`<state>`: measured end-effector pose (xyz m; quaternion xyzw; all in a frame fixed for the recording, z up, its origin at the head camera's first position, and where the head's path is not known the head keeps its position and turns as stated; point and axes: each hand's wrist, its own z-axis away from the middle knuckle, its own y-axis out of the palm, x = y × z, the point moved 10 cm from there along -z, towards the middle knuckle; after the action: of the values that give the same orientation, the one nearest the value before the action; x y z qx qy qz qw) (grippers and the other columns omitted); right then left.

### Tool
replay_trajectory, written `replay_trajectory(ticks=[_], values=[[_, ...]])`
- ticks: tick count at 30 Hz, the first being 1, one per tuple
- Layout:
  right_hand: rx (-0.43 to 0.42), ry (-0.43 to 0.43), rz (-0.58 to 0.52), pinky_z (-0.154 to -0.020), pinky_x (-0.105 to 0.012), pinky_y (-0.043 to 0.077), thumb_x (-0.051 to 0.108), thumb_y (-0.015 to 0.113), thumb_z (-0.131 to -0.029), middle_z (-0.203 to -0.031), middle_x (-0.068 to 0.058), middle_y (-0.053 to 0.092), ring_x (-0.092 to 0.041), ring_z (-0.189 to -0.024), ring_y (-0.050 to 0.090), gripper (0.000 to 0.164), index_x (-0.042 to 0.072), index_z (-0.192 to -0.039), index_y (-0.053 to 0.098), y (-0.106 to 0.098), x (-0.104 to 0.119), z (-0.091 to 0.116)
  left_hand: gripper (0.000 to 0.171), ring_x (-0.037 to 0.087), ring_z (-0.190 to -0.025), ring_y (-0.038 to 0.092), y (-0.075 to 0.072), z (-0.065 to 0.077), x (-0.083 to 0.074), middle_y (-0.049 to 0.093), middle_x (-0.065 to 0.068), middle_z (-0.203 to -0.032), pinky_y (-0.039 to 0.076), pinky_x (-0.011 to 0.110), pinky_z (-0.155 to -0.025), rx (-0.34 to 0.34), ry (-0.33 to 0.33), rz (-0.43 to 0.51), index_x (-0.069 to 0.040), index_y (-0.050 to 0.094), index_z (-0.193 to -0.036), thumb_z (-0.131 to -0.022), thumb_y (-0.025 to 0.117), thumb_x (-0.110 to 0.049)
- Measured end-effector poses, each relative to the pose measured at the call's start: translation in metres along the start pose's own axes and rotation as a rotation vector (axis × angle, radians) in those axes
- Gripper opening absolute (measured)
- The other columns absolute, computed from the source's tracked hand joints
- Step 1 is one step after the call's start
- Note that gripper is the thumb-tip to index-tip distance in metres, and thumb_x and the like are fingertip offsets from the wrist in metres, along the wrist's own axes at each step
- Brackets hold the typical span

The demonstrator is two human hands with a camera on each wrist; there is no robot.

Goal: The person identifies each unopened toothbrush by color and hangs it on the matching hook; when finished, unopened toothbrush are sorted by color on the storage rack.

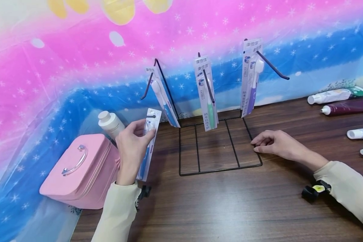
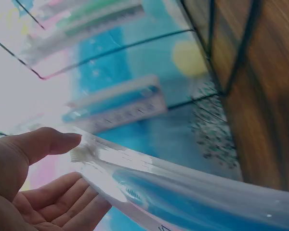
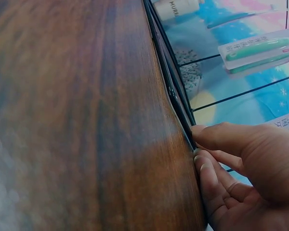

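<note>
My left hand (image 1: 129, 149) pinches a packaged blue toothbrush (image 1: 144, 164) near the top of its card, beside the hanging hole. In the left wrist view the clear blister pack (image 2: 197, 197) extends from the thumb and fingers toward the lower right. A black wire display rack (image 1: 220, 169) stands on the table. From its left prong hangs a blue toothbrush pack (image 1: 168, 111), from the middle prong green packs (image 1: 211, 116), from the right prong purple packs (image 1: 252, 101). My right hand (image 1: 276, 144) pinches the right base wire between thumb and fingers, near the tabletop.
Left of the rack sit a pink case (image 1: 75, 168) with a metal handle and a white bottle (image 1: 110, 123). Toothpaste tubes (image 1: 351, 107) lie at the right side of the wooden table (image 1: 217, 208). A patterned cloth (image 1: 217, 30) hangs behind.
</note>
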<state>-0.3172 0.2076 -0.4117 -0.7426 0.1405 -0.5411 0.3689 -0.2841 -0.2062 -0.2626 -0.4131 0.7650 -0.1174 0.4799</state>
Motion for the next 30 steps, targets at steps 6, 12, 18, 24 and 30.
replay_trajectory(ticks=[6, 12, 18, 24, 30], values=[[0.002, 0.019, 0.009, -0.067, -0.028, 0.048, 0.026, 0.074, -0.088, -0.093, 0.009, 0.07, -0.012, -0.08, 0.063, 0.019, 0.02, -0.106, 0.072, 0.001, -0.002, -0.001, 0.039, 0.014, -0.083, 0.069, -0.01, 0.009, -0.035, 0.073, 0.006, -0.1, 0.054, 0.03, -0.074, -0.04, 0.111, 0.066, -0.009, 0.072, -0.113, -0.077, 0.082, -0.022], [0.009, 0.028, 0.007, -0.067, -0.029, 0.048, 0.027, 0.074, -0.088, -0.094, 0.009, 0.07, -0.012, -0.08, 0.063, 0.02, 0.02, -0.107, 0.072, 0.002, -0.004, -0.001, 0.039, 0.011, -0.086, 0.068, -0.02, 0.015, -0.067, 0.071, 0.004, -0.104, 0.054, 0.027, -0.075, -0.073, 0.252, 0.172, -0.007, 0.071, -0.114, -0.078, 0.082, -0.018], [0.01, 0.024, 0.008, -0.067, -0.028, 0.048, 0.028, 0.073, -0.088, -0.093, 0.009, 0.07, -0.012, -0.081, 0.063, 0.02, 0.02, -0.107, 0.072, 0.001, -0.004, 0.0, 0.039, 0.016, -0.087, 0.069, -0.03, 0.018, -0.094, 0.07, 0.005, -0.105, 0.054, 0.03, -0.076, -0.128, 0.381, 0.223, -0.008, 0.071, -0.116, -0.079, 0.081, -0.014], [0.001, 0.013, 0.008, -0.068, -0.027, 0.047, 0.028, 0.074, -0.088, -0.092, 0.009, 0.07, -0.012, -0.08, 0.061, 0.02, 0.019, -0.106, 0.072, 0.0, 0.001, 0.002, 0.039, 0.018, -0.088, 0.069, -0.039, 0.018, -0.112, 0.07, 0.006, -0.105, 0.054, 0.029, -0.076, -0.171, 0.413, 0.249, -0.006, 0.071, -0.115, -0.078, 0.082, -0.012], [-0.001, 0.006, 0.002, -0.067, -0.027, 0.047, 0.027, 0.074, -0.088, -0.091, 0.008, 0.07, -0.012, -0.079, 0.061, 0.02, 0.019, -0.105, 0.073, 0.0, 0.004, 0.001, 0.037, 0.024, -0.089, 0.069, -0.054, 0.022, -0.135, 0.07, 0.013, -0.106, 0.053, 0.032, -0.079, -0.205, 0.407, 0.273, 0.005, 0.069, -0.111, -0.077, 0.081, -0.002]])
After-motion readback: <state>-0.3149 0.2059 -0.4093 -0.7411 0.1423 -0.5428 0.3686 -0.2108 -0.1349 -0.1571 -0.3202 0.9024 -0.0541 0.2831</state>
